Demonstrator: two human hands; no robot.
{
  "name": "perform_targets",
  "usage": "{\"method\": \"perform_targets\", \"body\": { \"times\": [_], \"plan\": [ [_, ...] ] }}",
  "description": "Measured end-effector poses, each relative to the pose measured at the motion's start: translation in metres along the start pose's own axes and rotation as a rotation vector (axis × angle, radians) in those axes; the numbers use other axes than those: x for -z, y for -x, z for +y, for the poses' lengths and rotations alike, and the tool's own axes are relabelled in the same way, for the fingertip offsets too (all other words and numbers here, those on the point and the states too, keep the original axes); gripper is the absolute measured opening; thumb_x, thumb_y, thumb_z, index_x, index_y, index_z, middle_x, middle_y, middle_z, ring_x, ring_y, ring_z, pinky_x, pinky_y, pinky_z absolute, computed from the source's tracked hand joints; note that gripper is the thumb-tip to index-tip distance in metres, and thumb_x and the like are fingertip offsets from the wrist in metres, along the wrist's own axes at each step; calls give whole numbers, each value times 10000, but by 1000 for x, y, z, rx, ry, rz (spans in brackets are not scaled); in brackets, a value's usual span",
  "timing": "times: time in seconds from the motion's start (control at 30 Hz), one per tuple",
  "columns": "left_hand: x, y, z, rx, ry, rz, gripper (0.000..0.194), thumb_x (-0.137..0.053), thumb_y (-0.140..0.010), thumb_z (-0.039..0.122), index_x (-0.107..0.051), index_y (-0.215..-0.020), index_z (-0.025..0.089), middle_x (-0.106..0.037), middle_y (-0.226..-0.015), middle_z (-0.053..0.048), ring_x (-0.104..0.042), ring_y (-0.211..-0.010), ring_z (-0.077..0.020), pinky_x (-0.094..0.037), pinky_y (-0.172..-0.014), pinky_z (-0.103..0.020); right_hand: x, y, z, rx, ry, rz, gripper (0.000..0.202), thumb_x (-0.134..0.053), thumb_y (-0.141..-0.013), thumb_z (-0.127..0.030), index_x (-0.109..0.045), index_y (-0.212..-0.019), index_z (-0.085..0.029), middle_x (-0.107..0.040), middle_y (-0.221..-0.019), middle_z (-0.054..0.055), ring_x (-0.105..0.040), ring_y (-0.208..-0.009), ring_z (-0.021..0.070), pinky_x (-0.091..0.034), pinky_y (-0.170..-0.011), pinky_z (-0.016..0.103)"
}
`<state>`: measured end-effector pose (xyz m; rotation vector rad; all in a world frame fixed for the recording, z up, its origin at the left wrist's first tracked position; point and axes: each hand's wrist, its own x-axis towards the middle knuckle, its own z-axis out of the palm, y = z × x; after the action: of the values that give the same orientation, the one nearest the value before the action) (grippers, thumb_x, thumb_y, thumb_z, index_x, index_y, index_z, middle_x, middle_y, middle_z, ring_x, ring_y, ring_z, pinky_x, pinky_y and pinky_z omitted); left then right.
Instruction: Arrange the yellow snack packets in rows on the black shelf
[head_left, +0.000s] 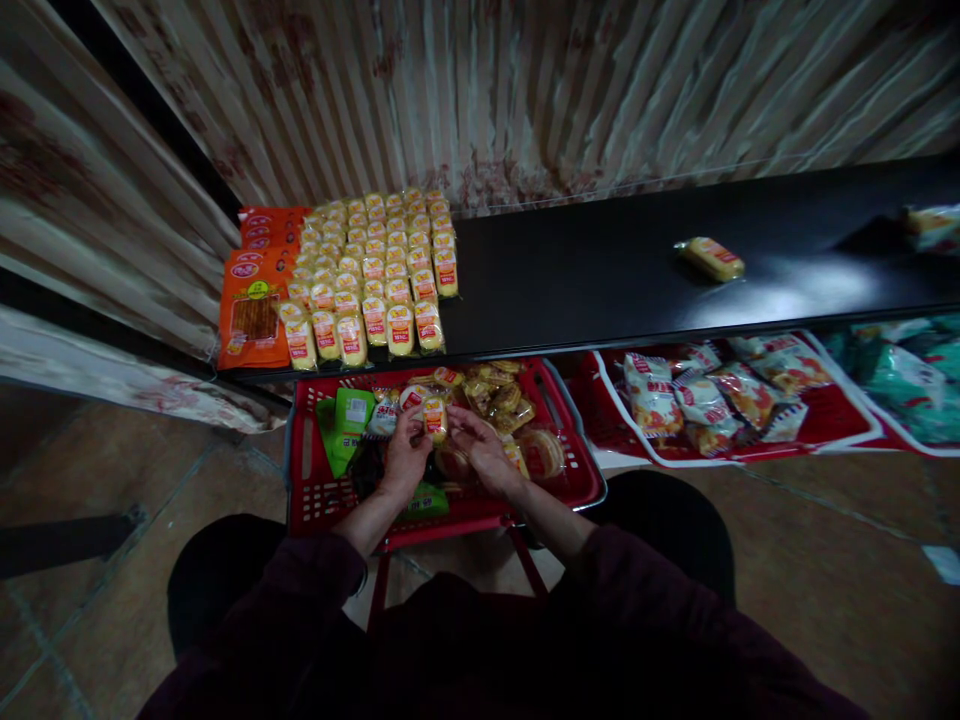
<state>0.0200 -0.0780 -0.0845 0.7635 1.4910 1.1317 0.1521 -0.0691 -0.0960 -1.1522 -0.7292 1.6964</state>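
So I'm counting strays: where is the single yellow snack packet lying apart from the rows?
The single yellow snack packet lies alone on the black shelf, right of the packed rows of yellow packets.

I see a long black table running along the curtain. At its left end lie orange packets, and just beside them, to their right, rows of small yellow snack packs touch one another. Well apart from those rows, far to the right, a single yellow pack lies alone, and another wrapped pack sits at the edge of view.
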Motion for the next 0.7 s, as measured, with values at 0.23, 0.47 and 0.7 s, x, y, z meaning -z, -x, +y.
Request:
{"method": "perform_targets", "body": {
  "times": [0.23, 0.47, 0.7],
  "plan": [
    [-1, -1, -2, 84, 42, -20, 323, -628, -663, 35, -641, -939, 204, -637, -960, -38, -586, -875, -147, -471, -801, -262, 0, 1, 0, 0, 0, 19, 407, -730, -596, -318, -655, -988, -238, -694, -988, 43, -616, -970, 219, -463, -893, 373],
    [2, 5, 4, 172, 156, -86, 272, -715, -695, 279, -637, -947, 213, -650, -1047, -46, -601, -965, -183, -483, -782, -273, -2, 3, -4, 41, 41, -33, 385, -721, -636, -314, -681, -1014, -259, -690, -1017, 30, -615, -996, 206, -455, -930, 371],
    [-1, 6, 7, 221, 198, -93, 403, -782, -611, 260, -567, -946, 199, -678, -965, -61, -632, -956, -202, -467, -874, -350, -1, 5, -6, 98, 210, -53, 388, -694, -676, -335, -689, -1057, -260, -670, -1079, 25, -614, -930, 177, -460, -913, 350]
  ]
}}
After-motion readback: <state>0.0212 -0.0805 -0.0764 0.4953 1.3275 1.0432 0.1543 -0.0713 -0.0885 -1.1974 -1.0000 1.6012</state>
